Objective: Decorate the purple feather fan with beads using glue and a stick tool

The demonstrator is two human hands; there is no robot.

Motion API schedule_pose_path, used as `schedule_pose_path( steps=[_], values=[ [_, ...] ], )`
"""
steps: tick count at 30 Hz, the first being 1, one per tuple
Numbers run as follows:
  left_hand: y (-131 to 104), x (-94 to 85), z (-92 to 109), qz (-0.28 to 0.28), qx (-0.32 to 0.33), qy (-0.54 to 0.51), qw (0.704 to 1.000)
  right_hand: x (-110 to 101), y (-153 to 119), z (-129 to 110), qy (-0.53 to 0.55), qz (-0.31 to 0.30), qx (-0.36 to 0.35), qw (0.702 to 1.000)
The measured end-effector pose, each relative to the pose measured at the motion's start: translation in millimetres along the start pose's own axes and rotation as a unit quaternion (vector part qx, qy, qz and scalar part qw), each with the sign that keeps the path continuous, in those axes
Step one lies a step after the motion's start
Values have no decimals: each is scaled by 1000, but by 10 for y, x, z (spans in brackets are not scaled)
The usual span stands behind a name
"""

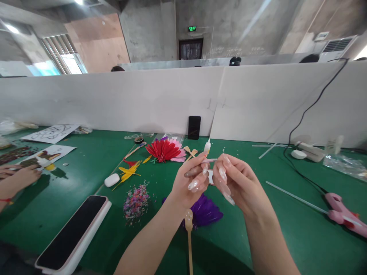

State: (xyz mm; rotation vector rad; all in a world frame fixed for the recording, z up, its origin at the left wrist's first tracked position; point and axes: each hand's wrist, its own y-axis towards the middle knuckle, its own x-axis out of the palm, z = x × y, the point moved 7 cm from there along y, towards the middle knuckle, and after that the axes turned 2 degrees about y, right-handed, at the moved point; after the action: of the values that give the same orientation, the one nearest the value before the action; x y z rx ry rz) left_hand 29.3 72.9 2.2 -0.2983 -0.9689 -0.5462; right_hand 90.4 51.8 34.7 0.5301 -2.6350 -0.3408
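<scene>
L hand (193,177): pinching a slim pale rod (211,160) b/w thumb and fingers, remaining fingers curled. R hand (233,179): thumb and fingertips drawn close just beside rod's free end; can't tell whether anything is gripped. Rod is raised above the green surface (301,244), b/w both hands. Risks, as judged: (a) rod may slip or twist, since the hold is at the tips and long nails (222,173) limit purchase; a drop would prob. land on or near the purple feathers (209,212) below. (b) Wooden stick (190,244) w/ small clear beads (188,215) at its tip lies close to L forearm (155,236); lowering the arm could knock beads off. (c) Loose sequin pile (137,202) could scatter if the same arm sweeps left. (d) Pink glue gun (340,214): snagging its cord (298,168) could drag it; heat status unk.
</scene>
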Motion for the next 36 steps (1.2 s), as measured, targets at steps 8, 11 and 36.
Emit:
schedule_pose_path(
  steps=[8, 11, 36],
  values=[
    [-144, 104, 290, -33, 153, 181, 971, -17, -31, -24, -36, 35, 1, 999],
    [-228, 164, 385, -28, 214, 287, 933, -22, -37, -30, -39, 37, 6, 999],
    [-684, 641, 437, -81, 476, 733, 478, -138, -205, -304, -347, 89, -18, 934]
  ],
)
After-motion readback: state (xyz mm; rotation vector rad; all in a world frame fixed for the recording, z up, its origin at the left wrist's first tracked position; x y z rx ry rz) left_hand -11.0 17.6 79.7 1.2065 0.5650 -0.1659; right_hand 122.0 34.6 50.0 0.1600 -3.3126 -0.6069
